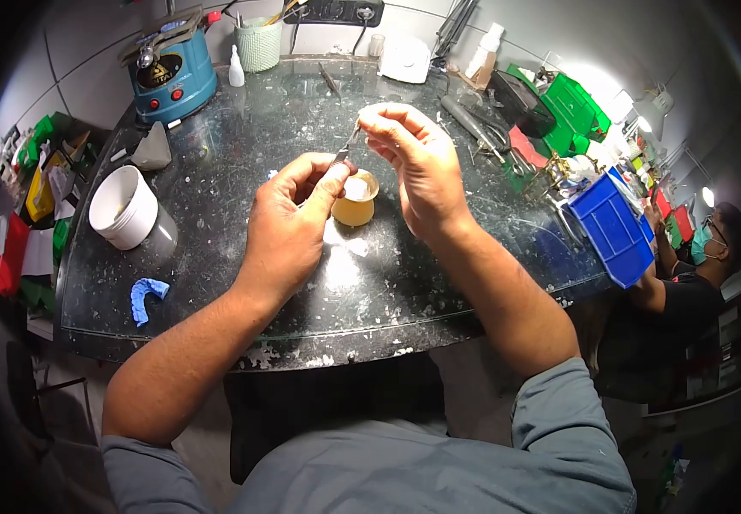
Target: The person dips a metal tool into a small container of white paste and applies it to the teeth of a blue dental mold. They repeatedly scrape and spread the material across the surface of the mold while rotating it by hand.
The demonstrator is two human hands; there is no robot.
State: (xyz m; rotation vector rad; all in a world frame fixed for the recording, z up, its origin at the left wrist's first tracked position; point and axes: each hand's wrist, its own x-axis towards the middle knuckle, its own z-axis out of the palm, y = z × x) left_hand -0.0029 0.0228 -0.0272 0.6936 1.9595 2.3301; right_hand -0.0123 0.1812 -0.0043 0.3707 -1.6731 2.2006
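My left hand [297, 206] is closed around a slim metal tool [344, 154] that looks like a scalpel, its narrow end pointing up and away from me. At that end, the fingertips of my right hand [417, 158] are pinched together; whether they grip the tip or a small piece on it is too fine to see. Just below both hands stands a small yellowish cup [354, 212] with something white inside. A blue dental arch model [147, 300] lies on the dark bench to the left.
A white tub [122, 208] and a blue stove [175, 86] stand at left. Tweezers [330, 80] lie at the back. Blue [610, 227] and green bins [571, 111] crowd the right side among tools. A masked co-worker [687, 274] sits at far right.
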